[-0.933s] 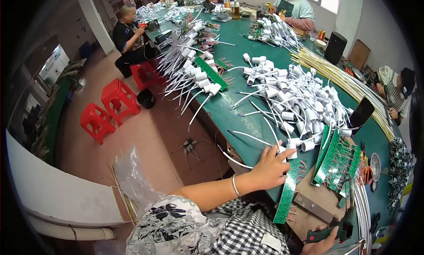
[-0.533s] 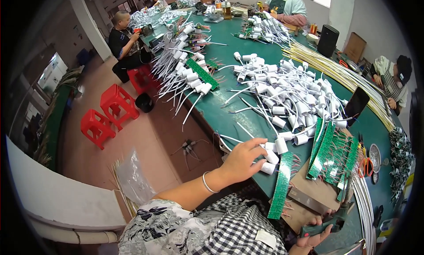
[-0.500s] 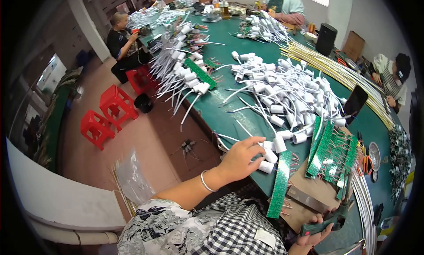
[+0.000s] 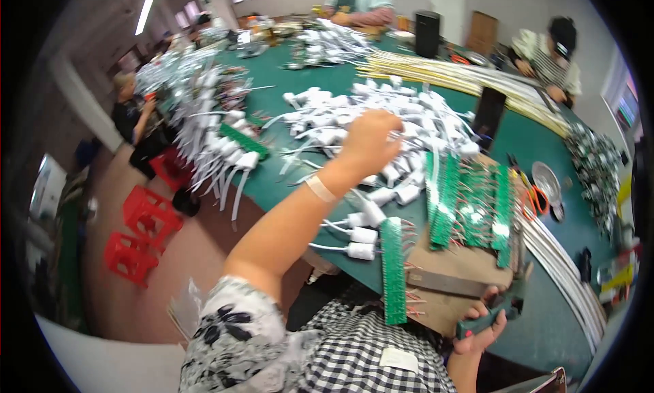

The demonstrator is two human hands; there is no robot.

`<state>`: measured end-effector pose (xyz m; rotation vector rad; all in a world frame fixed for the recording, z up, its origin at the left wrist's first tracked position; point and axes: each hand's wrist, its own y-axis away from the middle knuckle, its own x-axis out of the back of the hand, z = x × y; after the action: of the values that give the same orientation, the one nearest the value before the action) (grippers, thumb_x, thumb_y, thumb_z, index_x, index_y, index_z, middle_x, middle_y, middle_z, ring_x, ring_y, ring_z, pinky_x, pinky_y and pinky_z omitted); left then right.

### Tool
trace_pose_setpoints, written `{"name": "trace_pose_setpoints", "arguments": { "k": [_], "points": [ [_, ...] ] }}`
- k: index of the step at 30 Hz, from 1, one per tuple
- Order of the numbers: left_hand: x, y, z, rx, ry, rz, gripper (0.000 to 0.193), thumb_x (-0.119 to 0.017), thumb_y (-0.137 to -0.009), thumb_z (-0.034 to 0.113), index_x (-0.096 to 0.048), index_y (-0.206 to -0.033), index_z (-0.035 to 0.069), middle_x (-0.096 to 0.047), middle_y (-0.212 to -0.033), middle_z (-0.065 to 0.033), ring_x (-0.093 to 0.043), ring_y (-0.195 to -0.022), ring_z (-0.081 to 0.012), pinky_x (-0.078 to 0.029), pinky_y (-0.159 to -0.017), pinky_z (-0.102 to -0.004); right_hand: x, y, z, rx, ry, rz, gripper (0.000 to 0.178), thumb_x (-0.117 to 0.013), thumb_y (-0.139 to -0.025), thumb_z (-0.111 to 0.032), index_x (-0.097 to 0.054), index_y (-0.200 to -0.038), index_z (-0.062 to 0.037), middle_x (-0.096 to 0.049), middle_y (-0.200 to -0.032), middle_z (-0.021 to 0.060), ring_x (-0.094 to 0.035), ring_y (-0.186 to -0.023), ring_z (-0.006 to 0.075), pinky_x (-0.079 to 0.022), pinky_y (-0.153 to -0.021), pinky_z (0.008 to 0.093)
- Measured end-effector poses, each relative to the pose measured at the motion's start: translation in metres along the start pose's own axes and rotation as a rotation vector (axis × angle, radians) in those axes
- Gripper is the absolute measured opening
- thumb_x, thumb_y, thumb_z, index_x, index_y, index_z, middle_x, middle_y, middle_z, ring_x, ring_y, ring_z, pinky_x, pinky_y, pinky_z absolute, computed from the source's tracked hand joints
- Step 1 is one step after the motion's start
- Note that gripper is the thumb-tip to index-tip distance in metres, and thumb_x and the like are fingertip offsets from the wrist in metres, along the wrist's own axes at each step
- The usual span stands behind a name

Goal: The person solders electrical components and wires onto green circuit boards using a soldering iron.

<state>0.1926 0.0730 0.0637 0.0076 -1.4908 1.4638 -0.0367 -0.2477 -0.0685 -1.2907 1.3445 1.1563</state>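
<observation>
My left hand point(image 4: 370, 144) is stretched out over the pile of white cylindrical caps with white wires point(image 4: 429, 124). Its fingers are smeared by motion, and whether they touch a cap cannot be told. In my right hand point(image 4: 480, 332), low at the table's edge, is a dark green-handled tool point(image 4: 487, 319) whose kind is unclear. A narrow green circuit board strip point(image 4: 393, 274) with thin red wires lies just left of it, by a flat metal bar point(image 4: 449, 284) on a brown board point(image 4: 436, 311). Three loose wired caps point(image 4: 362, 243) sit beside the strip.
More green board strips point(image 4: 470, 199) with wires lie on the brown board. A phone point(image 4: 489, 114) stands upright behind them. Orange-handled scissors point(image 4: 537, 201) and a metal bowl point(image 4: 546, 178) are on the right. Bundled wires point(image 4: 402, 66) run along the far side. Co-workers sit around the table.
My left hand has gone from the caps near the strip forward over the pile. My right hand still grips the green-handled tool. The whole view has shifted.
</observation>
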Motion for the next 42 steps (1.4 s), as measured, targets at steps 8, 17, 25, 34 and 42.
{"name": "trace_pose_setpoints", "arguments": {
  "k": [8, 17, 25, 34, 42],
  "points": [
    [-0.09, -0.029, -0.057, 0.045, -0.237, -0.443, 0.027, -0.055, -0.074, 0.004, -0.061, -0.098, 0.014, -0.058, -0.101, -0.0098, -0.061, -0.088, -0.0325, -0.05, -0.072, -0.0427, -0.018, -0.02, 0.001, -0.049, 0.058, -0.042, 0.05, -0.05, -0.089, -0.022, -0.032, -0.136, -0.0185, -0.048, -0.125, 0.0065, -0.052, -0.081, 0.0153, -0.049, -0.071, 0.0282],
    [-0.078, -0.039, -0.056, 0.135, -0.175, -0.354, 0.019, -0.056, -0.077, 0.012, -0.062, -0.095, 0.013, -0.064, -0.093, -0.0083, -0.062, -0.091, -0.0302, -0.049, -0.076, -0.0406, -0.026, -0.018, -0.004, -0.01, 0.136, 0.089, 0.052, -0.047, -0.089, -0.023, -0.03, -0.138, -0.0175, -0.052, -0.113, 0.007, -0.049, -0.073, 0.0136, -0.047, -0.065, 0.0285],
    [-0.091, -0.026, -0.056, 0.063, -0.008, -0.201, 0.028, -0.06, -0.075, 0.009, -0.061, -0.103, 0.014, -0.064, -0.102, -0.009, -0.061, -0.096, -0.0285, -0.049, -0.08, -0.0405, -0.066, -0.018, 0.016, -0.283, 0.056, -0.286, 0.045, -0.053, -0.083, -0.017, -0.046, -0.127, -0.0118, -0.049, -0.096, 0.0072, -0.046, -0.082, 0.0171, -0.039, -0.078, 0.0342],
    [-0.117, -0.038, -0.049, 0.15, -0.245, -0.521, 0.022, -0.055, -0.082, 0.013, -0.068, -0.099, 0.018, -0.062, -0.111, -0.0059, -0.06, -0.101, -0.0255, -0.05, -0.082, -0.0375, -0.068, -0.001, 0.021, -0.114, 0.197, -0.097, 0.044, -0.054, -0.08, -0.013, -0.048, -0.123, -0.0092, -0.044, -0.084, 0.005, -0.043, -0.074, 0.0161, -0.04, -0.068, 0.0309],
    [-0.144, -0.033, -0.059, -0.081, -0.206, -0.284, 0.01, -0.06, -0.075, 0.017, -0.064, -0.084, 0.016, -0.059, -0.087, -0.005, -0.059, -0.088, -0.0253, -0.047, -0.075, -0.0406, -0.047, -0.014, 0.014, -0.009, 0.253, -0.039, 0.051, -0.045, -0.09, -0.025, -0.029, -0.138, -0.019, -0.048, -0.086, 0.0027, -0.045, -0.066, 0.012, -0.044, -0.06, 0.0274]
  ]
}}
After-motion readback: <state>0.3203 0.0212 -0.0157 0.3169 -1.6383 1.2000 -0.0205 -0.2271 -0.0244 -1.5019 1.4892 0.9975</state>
